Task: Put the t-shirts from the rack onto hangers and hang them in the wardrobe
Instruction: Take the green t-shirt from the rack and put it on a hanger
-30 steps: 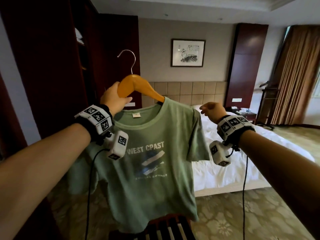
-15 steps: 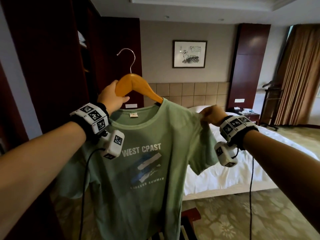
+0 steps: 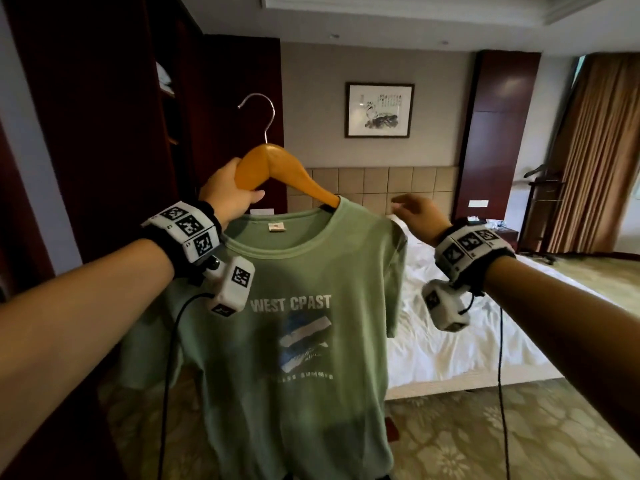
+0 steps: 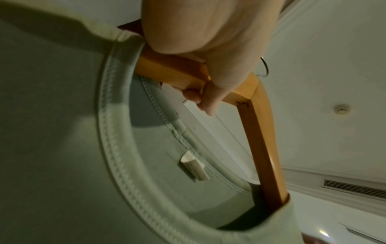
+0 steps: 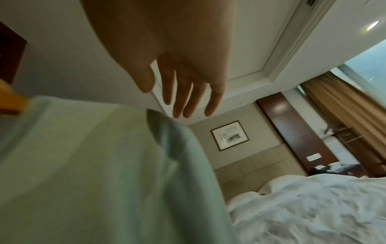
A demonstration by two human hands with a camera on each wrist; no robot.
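A green t-shirt (image 3: 287,341) printed "WEST CPAST" hangs on a wooden hanger (image 3: 277,168) with a metal hook, held up in front of me. My left hand (image 3: 228,195) grips the hanger's left arm next to the collar; the left wrist view shows the fingers curled round the wooden hanger (image 4: 177,69) above the t-shirt collar (image 4: 117,148). My right hand (image 3: 412,216) hovers just beyond the shirt's right shoulder, holding nothing. In the right wrist view its fingers (image 5: 183,92) are straight above the t-shirt shoulder (image 5: 104,165). The dark wardrobe (image 3: 104,133) stands to my left.
A bed (image 3: 450,323) with white sheets lies behind the shirt on the right. A framed picture (image 3: 379,109) hangs on the far wall. Brown curtains (image 3: 595,150) and a valet stand (image 3: 540,209) are at the far right. Patterned carpet (image 3: 485,438) covers the floor.
My right hand pinched the shirt's right shoulder half a second ago and has let go, fingers now spread. The shirt and hanger have stayed raised in my left hand.
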